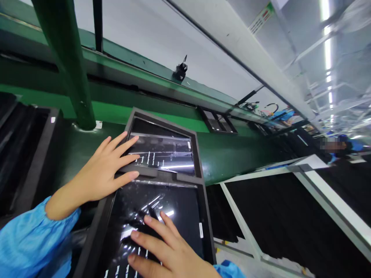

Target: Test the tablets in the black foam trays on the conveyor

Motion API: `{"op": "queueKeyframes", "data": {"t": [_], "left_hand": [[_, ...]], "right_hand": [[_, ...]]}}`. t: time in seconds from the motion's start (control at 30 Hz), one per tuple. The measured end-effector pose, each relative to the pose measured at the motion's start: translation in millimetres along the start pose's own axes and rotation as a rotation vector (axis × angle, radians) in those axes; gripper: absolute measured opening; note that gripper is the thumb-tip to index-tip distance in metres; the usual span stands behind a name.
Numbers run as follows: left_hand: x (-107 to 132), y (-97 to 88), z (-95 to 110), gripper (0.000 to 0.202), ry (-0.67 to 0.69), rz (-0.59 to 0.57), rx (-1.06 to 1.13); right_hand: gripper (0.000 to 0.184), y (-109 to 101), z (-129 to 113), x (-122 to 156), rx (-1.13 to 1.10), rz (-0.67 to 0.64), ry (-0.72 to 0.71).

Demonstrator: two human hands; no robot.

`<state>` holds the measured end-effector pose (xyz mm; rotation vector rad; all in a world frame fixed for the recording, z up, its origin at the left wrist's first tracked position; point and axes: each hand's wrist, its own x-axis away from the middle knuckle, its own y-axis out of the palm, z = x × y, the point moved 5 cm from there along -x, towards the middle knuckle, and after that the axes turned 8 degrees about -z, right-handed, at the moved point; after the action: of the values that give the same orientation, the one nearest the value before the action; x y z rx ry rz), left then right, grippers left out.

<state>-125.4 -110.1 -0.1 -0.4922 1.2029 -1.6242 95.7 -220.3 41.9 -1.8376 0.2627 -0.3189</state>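
A dark foam tray (199, 166) with two compartments lies in front of me, tilted in view. In its far compartment is a glossy black screen panel (174, 152) with lines of white text and a small white label. A similar black screen panel (179, 200) fills the near compartment, its glossy surface wrinkled with reflections. My left hand (107, 168) is spread open over the tray's left side, fingertips at the far panel's edge. Over the near panel, my right hand (171, 247) rests with fingers apart, covering part of its text. Neither hand grips anything.
The tray sits on a green bench (228, 154) beside a thick green post (72, 77). More dark trays (46, 154) stand at left; another small tray (218, 120) lies farther along. White-framed racks (290, 216) stand at right. A person (344, 144) is in the distance.
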Motion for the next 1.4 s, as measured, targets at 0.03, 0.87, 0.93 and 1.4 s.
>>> {"op": "queueKeyframes", "data": {"t": [0.03, 0.87, 0.93, 1.4], "left_hand": [[1, -1.7, 0, 0.045, 0.008, 0.033, 0.005], [13, -0.4, -10, 0.057, -0.122, 0.167, 0.084], [14, -1.8, -11, 0.060, -0.132, 0.207, 0.115], [89, 30.4, -18, 0.048, -0.341, 0.263, 0.553]], "right_hand": [[0.044, 1, -2, 0, 0.034, -0.003, 0.001], [0.035, 5, -10, -16, 0.077, -0.144, -0.077], [0.037, 7, -12, -19, 0.067, -0.187, -0.109], [0.046, -38, 69, 31, -0.183, 0.308, 0.419]]}}
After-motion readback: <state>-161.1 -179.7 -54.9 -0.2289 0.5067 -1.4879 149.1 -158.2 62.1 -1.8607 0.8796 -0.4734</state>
